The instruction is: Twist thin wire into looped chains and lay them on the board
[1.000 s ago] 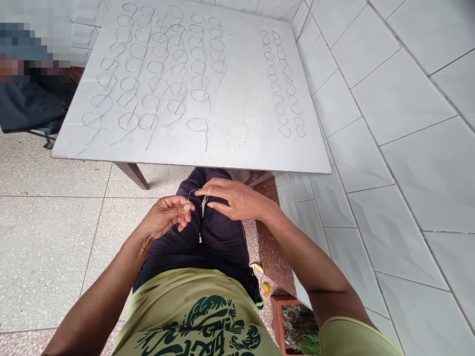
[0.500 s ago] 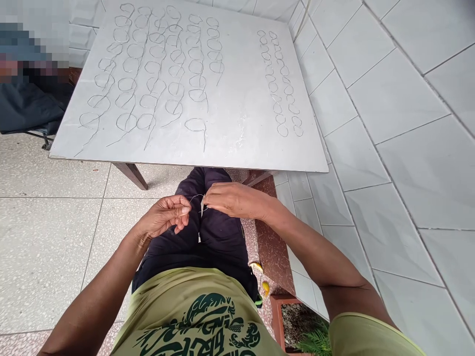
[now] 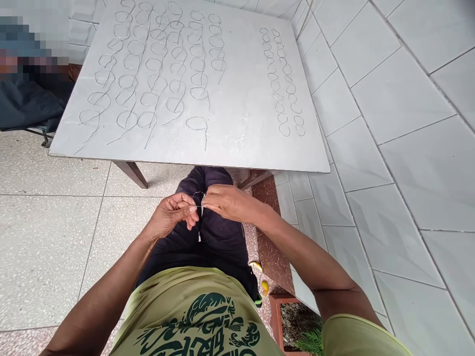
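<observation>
Above my lap, a thin wire (image 3: 198, 192) curves into a small loop between my two hands. My left hand (image 3: 174, 212) pinches one side of it between thumb and forefinger, the other fingers curled. Close beside it on the right, my right hand (image 3: 232, 202) is closed on the wire too, its back turned up and its fingertips mostly hidden. A small pale strip shows at the right fingertips; I cannot make out what it is. On the white tabletop (image 3: 241, 153) ahead lie rows of bent wire rings with tails (image 3: 196, 123).
Two columns of smaller wire loops (image 3: 276, 86) lie at the table's right. A tiled wall (image 3: 401, 148) rises along the right side. Yellow peel pieces (image 3: 264, 287) and a planter (image 3: 276, 316) are on the floor at lower right. Part of another person (image 3: 29, 101) shows at far left.
My left hand has moved right, closer to my right hand, and the wire between them now bends into a rounder loop. My right hand has barely moved.
</observation>
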Demonstrator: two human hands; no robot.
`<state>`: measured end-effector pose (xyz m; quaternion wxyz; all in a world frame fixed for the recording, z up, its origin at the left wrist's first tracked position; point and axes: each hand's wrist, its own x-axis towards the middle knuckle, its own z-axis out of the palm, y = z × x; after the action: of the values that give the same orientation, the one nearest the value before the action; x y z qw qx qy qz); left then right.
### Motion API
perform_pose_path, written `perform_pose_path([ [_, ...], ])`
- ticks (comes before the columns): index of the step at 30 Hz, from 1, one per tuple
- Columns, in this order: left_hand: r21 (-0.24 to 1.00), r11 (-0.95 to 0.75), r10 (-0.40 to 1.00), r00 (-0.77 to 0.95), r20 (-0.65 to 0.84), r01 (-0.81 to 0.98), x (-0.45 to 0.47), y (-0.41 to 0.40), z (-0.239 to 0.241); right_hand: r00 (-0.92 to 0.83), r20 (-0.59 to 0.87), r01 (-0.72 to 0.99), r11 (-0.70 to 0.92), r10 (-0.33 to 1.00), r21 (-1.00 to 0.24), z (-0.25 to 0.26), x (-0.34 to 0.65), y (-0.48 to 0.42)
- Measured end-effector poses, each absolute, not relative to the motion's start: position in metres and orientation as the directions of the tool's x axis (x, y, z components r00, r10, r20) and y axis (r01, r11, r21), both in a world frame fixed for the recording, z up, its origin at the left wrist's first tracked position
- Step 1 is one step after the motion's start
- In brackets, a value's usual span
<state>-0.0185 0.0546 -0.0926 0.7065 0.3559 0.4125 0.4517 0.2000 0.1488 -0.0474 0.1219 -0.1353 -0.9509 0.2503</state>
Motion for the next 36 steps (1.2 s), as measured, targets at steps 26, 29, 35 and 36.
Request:
perform_pose_path([
  [26, 0.866, 0.368, 0.927, 0.211, -0.312, -0.339, -0.019, 0.043, -0.093, -0.789, 0.182, 0.351, 0.674, 0.587, -0.650, -0.066, 0.189, 0.127],
  [29, 0.812, 0.433, 0.899, 0.251, -0.359, -0.391, -0.022, 0.044, -0.092, -0.784, 0.222, 0.303, 0.669, 0.580, -0.678, -0.071, 0.187, 0.128],
  [35, 0.700, 0.562, 0.827, 0.308, -0.471, -0.441, -0.029, 0.049, -0.090, -0.804, 0.226, 0.304, 0.707, 0.550, -0.639, -0.072, 0.186, 0.129],
  [36, 0.693, 0.564, 0.826, 0.300, -0.477, -0.449, -0.028, 0.050, -0.090, -0.803, 0.227, 0.305, 0.707, 0.551, -0.638, -0.072, 0.186, 0.129],
])
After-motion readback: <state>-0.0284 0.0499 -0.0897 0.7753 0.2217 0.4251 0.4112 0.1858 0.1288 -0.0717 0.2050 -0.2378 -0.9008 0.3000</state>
